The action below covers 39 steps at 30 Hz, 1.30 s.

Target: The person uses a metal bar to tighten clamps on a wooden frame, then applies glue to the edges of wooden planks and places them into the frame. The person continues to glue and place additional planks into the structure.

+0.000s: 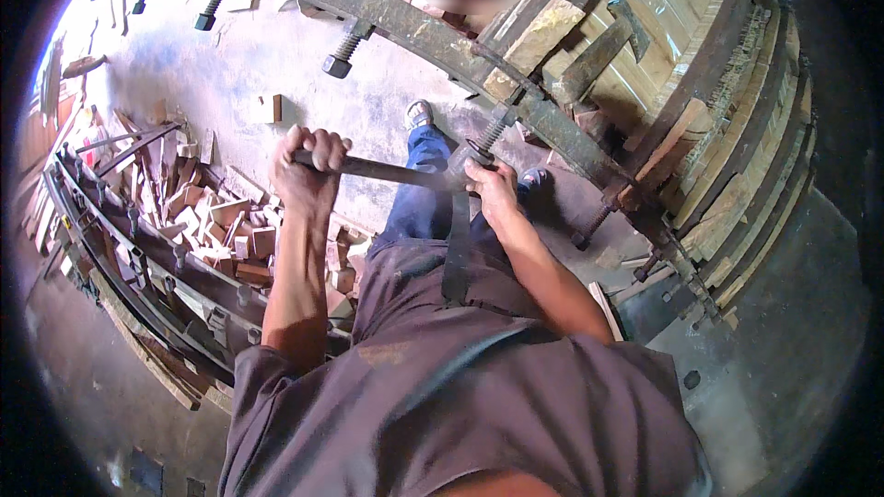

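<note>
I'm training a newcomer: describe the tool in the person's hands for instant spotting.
Find the long metal beam sweeping across the top, fitted with bolts. Below it, the left hand grips one end of a dark tool, the right hand holding the other. Unlike the short, threaded bolts, it has a long, straight handle.

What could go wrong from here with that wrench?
1. The wrench could slip off the clamp bolt; the right hand, right at the wrench's head, might get pinched or knocked.
2. If it gives suddenly, the left hand, gripping the far end of the handle, could jerk and upset the person's balance.
3. A step to the left might land on the wood offcuts and cause a stumble.
</note>
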Available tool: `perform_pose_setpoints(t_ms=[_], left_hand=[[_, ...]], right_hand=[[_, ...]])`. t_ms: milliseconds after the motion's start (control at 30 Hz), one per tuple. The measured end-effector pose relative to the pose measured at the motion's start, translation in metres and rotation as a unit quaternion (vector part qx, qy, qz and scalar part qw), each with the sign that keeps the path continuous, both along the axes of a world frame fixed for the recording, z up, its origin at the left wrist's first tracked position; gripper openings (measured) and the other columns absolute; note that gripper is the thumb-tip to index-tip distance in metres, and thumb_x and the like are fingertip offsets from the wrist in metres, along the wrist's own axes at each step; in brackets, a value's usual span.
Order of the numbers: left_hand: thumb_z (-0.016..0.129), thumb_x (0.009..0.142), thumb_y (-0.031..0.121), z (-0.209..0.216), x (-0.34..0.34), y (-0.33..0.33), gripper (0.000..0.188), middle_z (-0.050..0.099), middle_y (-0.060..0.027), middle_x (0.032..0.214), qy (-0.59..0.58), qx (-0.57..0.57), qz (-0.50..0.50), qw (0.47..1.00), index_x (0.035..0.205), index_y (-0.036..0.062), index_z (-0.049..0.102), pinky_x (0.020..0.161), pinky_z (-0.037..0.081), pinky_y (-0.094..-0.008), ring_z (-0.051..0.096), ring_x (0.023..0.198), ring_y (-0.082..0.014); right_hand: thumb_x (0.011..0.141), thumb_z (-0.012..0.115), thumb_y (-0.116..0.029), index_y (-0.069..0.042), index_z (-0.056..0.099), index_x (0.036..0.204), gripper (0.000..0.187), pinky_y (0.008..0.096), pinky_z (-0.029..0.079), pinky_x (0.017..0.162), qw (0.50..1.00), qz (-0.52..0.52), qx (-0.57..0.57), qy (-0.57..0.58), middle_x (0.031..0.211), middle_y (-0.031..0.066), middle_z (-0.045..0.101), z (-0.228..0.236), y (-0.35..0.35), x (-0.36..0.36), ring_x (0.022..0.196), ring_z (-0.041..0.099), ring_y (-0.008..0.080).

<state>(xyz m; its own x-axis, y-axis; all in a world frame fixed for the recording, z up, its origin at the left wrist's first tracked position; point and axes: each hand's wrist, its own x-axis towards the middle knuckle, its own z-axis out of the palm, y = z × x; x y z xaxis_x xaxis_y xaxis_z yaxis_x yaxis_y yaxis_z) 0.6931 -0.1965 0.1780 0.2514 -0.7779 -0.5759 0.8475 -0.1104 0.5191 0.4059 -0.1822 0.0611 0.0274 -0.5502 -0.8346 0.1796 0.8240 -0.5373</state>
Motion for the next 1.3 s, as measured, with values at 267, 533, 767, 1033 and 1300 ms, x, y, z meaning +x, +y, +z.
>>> perform_pose_setpoints(t_ms=[267,533,767,1033,1300], left_hand=[[0.044,0.102,0.035,0.013,-0.012,0.011,0.042,0.040,-0.0058,0.057,0.010,-0.020,0.033,0.999,0.069,0.0087,0.045,0.062,0.036,-0.0356,0.036,0.055,-0.0207],[0.052,0.097,0.030,-0.002,-0.020,0.020,0.032,0.042,-0.0016,0.060,-0.014,-0.001,0.074,0.997,0.072,0.0115,0.046,0.051,0.032,-0.0329,0.035,0.050,-0.0159],[0.050,0.097,0.033,0.020,-0.032,0.019,0.036,0.037,-0.0032,0.052,-0.113,0.061,0.094,0.987,0.069,0.0125,0.041,0.055,0.039,-0.0402,0.036,0.046,-0.0218],[0.057,0.094,0.030,0.046,-0.115,0.059,0.039,0.039,-0.0029,0.052,-0.232,-0.065,0.067,0.968,0.062,0.0120,0.043,0.051,0.034,-0.0334,0.037,0.049,-0.0168],[0.055,0.094,0.029,0.077,-0.155,0.065,0.042,0.041,-0.0043,0.053,-0.335,-0.007,0.097,0.937,0.059,0.0086,0.045,0.054,0.034,-0.0322,0.039,0.050,-0.0158]], right_hand=[[0.075,0.067,-0.005,0.000,0.054,0.123,0.050,0.0417,0.039,0.103,0.817,0.313,-0.431,0.222,0.118,0.0201,0.056,0.098,-0.014,0.058,0.114,0.053,0.0364],[0.069,0.060,-0.013,-0.003,0.069,0.096,0.030,0.0446,0.054,0.083,0.797,0.529,-0.289,0.029,0.095,0.0269,0.069,0.070,-0.031,0.152,0.095,0.068,0.0386],[0.072,0.059,-0.010,0.002,0.065,0.098,0.029,0.0411,0.052,0.082,0.791,0.501,-0.351,0.015,0.098,0.0285,0.068,0.094,-0.020,0.140,0.099,0.067,0.0363],[0.073,0.064,-0.010,0.002,0.066,0.098,0.028,0.0416,0.053,0.082,0.731,0.366,-0.570,-0.084,0.100,0.0263,0.068,0.076,0.009,0.090,0.097,0.066,0.0386],[0.072,0.061,-0.001,0.000,0.059,0.109,0.037,0.0370,0.051,0.082,0.779,0.409,-0.447,-0.164,0.100,0.0177,0.068,0.113,0.009,0.036,0.091,0.065,0.0261]])
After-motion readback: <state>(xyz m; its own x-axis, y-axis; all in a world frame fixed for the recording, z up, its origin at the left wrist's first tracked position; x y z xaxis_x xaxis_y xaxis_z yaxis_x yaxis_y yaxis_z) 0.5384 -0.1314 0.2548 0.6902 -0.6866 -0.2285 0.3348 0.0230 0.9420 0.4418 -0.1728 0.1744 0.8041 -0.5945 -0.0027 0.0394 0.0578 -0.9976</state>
